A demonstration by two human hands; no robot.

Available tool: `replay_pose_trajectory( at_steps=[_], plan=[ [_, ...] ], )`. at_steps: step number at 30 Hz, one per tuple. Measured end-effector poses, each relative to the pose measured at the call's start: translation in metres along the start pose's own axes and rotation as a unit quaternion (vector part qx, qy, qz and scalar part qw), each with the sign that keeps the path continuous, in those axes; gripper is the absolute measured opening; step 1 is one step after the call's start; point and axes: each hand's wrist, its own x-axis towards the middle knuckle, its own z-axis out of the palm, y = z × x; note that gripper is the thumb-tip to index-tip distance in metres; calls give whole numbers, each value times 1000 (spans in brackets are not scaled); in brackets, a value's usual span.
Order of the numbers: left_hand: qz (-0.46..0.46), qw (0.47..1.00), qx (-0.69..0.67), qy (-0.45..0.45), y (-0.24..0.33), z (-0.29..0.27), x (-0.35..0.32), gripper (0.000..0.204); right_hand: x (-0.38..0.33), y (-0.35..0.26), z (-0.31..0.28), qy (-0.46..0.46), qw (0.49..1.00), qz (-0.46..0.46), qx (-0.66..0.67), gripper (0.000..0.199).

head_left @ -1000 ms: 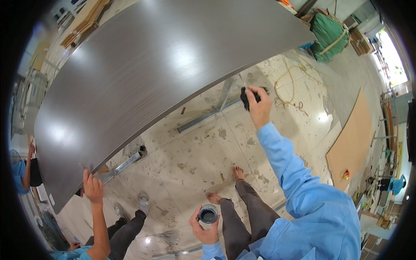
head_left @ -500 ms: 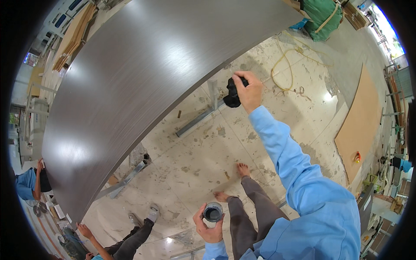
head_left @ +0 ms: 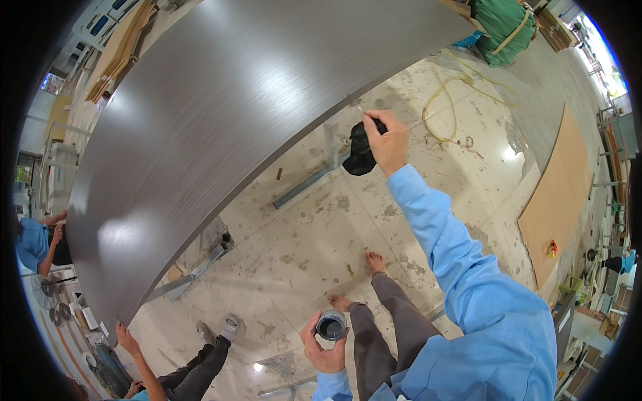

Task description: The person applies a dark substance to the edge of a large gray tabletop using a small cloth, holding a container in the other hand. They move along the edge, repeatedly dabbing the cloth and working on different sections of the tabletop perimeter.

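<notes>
Left hand, 6 o'clock from view centre: curled around jar | Right hand, 2 o'clock: outstretched, fingertips pinched on black cloth, near grey panel.

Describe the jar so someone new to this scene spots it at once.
Start from the big grey panel and move down across the pale floor to the picture's lower middle. There the left hand holds the small jar, beside the trousers. It is round and open-topped with something dark inside, unlike the shapeless black bundle at the right hand.
</notes>
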Motion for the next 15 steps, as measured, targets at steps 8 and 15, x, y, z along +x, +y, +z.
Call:
replay_pose_trajectory(
  at_steps=[8, 15],
  plan=[
    [-10, 1000, 13, 0, -3, -5, -2, 79, -11, -15, 9, -47, 999, -15, 4, 14],
    [-19, 1000, -17, 15, -9, -9, -2, 77, -10, -19, 9, -183, 983, -3, -7, 17]
  ],
)
